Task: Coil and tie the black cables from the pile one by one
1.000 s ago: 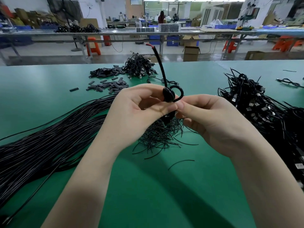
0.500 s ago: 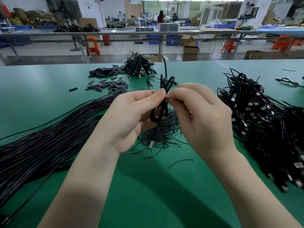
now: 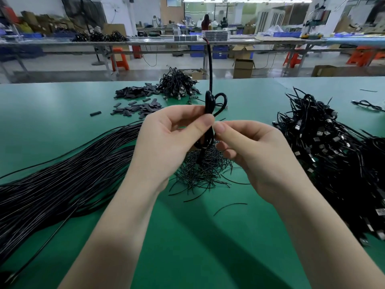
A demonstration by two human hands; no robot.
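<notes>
Since half a sec ago the bundle has been turned: the free end, bent over the fingers then, now stands straight up, red tip high, and the hands sit a bit lower.

Left hand (image 3: pixel 166 142) pinches the coiled cable (image 3: pixel 209 122) at its waist, thumb and forefinger clamped on the strands. Right hand (image 3: pixel 256 155) has thumb and forefinger tips pressed together right against the same spot; looks like it's nipping the wrap, but whether a tie is betw. them I can't tell, too small. Other right fingers curl loosely under.

Cable hangs in the air betw. both hands, above the small heap of thin tie wires (image 3: pixel 200 174). Two little loops poke out above the pinch, more loops below, and a plug end seems to dangle into the ties.

Progress, as I judge it: this cable is coiled but the tail (image 3: pixel 210 65) is still loose, so wrapping/tying isn't finished. Big fan of straight uncoiled cables (image 3: pixel 62 184) lies on the left of the green table (image 3: pixel 187 247), plenty left. Heap of bundled cables w/ USB plugs (image 3: pixel 325 147) on the right looks like done work. Further back: another small bundle pile (image 3: pixel 177 84) and scattered black sleeve pieces (image 3: pixel 135 101).
</notes>
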